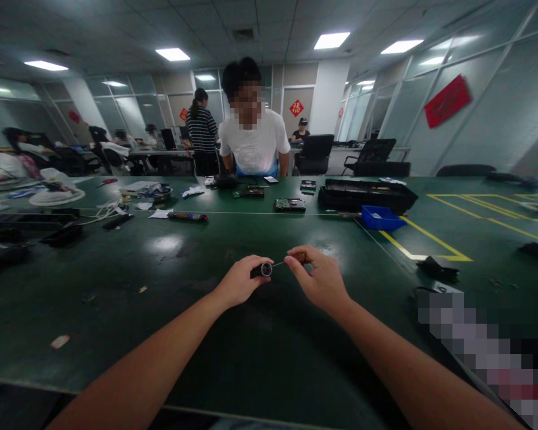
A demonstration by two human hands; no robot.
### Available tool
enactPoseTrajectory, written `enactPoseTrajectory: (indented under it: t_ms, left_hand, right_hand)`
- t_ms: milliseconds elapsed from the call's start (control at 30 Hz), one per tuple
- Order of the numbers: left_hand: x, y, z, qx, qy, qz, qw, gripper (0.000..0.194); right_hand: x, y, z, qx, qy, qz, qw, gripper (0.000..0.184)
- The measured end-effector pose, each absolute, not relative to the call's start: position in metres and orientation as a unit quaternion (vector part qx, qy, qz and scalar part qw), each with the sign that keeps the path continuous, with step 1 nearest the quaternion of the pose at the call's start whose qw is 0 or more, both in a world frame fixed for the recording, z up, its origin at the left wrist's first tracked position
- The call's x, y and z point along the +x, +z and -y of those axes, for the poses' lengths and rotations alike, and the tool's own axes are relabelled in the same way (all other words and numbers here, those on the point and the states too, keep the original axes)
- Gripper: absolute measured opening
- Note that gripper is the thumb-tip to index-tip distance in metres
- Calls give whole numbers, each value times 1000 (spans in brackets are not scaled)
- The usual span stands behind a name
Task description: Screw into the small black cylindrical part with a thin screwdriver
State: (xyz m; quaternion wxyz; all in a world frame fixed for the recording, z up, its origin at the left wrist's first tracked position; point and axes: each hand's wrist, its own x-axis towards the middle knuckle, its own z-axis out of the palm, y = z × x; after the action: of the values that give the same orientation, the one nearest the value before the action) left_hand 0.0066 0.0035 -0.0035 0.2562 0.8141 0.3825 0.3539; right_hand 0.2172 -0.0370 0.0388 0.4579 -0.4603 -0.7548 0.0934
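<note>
My left hand (240,282) is closed round a short black cylinder (265,270) with a pale ring at its open end, which faces me. It looks like a small flashlight, but its kind is not certain. Pinched in my right hand (318,273) is a screwdriver (278,263) with a reddish-brown handle. Its thin metal shaft points left, and the tip reaches the ringed end of the cylinder; whether it goes inside is too small to see. Both hands are over the green table (251,352), close together.
Hard drives (290,205), a circuit board (251,192), a long black tray (366,195) and a blue bin (382,218) stand beyond my hands. A dark tool (187,216) and cables (105,210) lie left. At right is a black piece (438,268). A person (253,143) stands opposite.
</note>
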Motion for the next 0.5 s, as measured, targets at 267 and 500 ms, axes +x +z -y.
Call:
enactPoseTrajectory:
  t_ms: [267,500]
  left_hand:
    - [6,-6,-5,811,356,-390,252,35]
    - [7,-5,-4,819,346,-382,254,36]
  right_hand:
    - [217,40,38,-450,106,780,421,18]
    - [214,38,36,-497,116,746,428,25]
